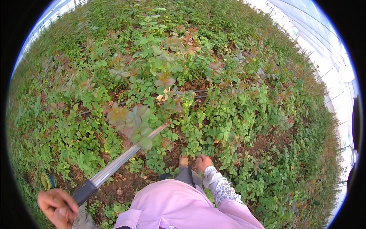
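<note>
At the lower left, my left hand (58, 208) is wrapped round the dark grip of a metal pole (118, 162). The silver shaft slants up and to the right, and its far end comes down among low leaves; what is fitted there cannot be made out. My right hand (202, 163) hangs in front of my legs, just above the green plants (225, 133), with its fingers curled. Whether anything small is inside it is hidden. A taller stem with reddish and green leaves (133, 120) stands beside the pole's far half.
A round yellow-green and dark object, like a spool (48, 181), lies on the ground at the left. My shoe (183, 159) stands among the plants. Thin dark lines, like hoses (200, 95), cross the bed ahead. White sheeting (331, 72) rises along the right side.
</note>
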A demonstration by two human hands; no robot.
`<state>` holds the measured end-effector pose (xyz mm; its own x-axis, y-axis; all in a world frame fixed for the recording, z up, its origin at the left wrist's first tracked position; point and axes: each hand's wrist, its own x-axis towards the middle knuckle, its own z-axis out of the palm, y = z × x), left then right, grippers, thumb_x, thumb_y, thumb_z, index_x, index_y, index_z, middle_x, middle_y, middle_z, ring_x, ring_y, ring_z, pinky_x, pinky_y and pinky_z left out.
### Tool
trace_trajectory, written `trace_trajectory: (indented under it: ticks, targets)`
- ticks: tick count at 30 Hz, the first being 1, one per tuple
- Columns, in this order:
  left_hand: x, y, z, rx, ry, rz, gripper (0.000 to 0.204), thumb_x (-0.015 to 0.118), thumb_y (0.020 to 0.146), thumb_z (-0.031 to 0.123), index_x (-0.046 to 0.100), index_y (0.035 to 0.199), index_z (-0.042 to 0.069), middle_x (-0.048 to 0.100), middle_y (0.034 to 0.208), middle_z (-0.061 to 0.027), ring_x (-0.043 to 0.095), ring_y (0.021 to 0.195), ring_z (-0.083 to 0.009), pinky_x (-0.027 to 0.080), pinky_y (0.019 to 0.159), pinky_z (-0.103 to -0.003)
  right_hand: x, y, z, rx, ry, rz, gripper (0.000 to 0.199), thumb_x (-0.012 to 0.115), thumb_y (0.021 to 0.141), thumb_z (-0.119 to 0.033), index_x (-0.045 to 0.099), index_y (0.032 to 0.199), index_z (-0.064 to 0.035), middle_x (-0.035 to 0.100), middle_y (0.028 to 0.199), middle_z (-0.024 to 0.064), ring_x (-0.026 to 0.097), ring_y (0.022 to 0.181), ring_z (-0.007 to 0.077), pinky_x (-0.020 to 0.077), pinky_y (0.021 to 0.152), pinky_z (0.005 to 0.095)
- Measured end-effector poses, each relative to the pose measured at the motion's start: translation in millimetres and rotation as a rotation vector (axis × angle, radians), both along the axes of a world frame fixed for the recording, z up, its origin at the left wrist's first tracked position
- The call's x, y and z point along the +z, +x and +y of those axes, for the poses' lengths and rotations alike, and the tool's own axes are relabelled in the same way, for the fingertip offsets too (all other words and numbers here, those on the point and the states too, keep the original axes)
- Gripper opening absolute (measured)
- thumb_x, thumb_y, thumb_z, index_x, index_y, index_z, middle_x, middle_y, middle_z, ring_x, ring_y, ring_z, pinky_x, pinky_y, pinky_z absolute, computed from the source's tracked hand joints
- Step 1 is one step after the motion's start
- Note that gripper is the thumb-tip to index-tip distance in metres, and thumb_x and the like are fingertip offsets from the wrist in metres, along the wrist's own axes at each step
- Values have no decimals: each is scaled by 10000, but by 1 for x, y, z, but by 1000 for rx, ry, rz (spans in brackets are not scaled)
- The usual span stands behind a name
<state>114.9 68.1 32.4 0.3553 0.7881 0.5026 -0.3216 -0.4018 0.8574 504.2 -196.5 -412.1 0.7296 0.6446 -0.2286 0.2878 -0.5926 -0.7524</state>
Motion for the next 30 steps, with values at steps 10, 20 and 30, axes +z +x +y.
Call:
trace_trajectory:
  ticks: [10, 20, 30]
  targets:
    - [0, 106, -28, 201, -44, 252, 122, 539, 790, 65, 431, 833, 26, 499, 557, -79, 389, 417, -71, 301, 375, -162, -12, 175, 121, 90, 86, -24, 286, 415, 884, -123, 595, 1038, 37, 680, 756, 160, 679, 640, 231, 538, 632, 336]
    - [-53, 245, -44, 228, -59, 459, 127, 573, 820, 57, 474, 888, 14, 590, 632, -163, 442, 369, -98, 351, 323, -205, -2, 264, 210, 17, 125, 163, 273, 440, 872, -168, 617, 1015, -16, 683, 801, 165, 664, 752, 304, 515, 737, 382]
    - [-72, 310, -39, 349, -276, 638, 79, 514, 710, -31, 495, 782, -6, 565, 578, -123, 555, 472, -157, 416, 420, -257, 9, 312, 318, -185, 267, 245, 279, 454, 945, -253, 540, 1114, -48, 655, 977, 192, 635, 855, 377, 486, 758, 423]
